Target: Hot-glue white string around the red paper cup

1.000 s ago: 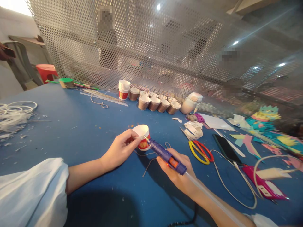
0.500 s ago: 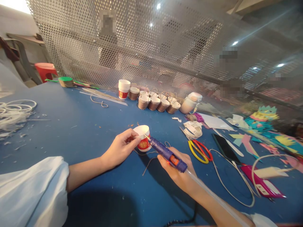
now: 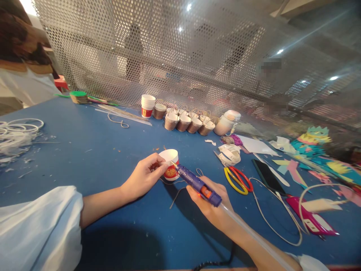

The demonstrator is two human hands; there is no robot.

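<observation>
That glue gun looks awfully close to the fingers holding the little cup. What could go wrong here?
1. The glue gun in the right hand touches the paper cup right beside the thumb of the left hand, so glue could get on skin.
2. Loose string lies on the blue table just under the nozzle; a drip might stick it down.

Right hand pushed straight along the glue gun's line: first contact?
Probably the paper cup: the glue gun in the right hand has its nozzle at the cup's side, close to the left hand.
</observation>
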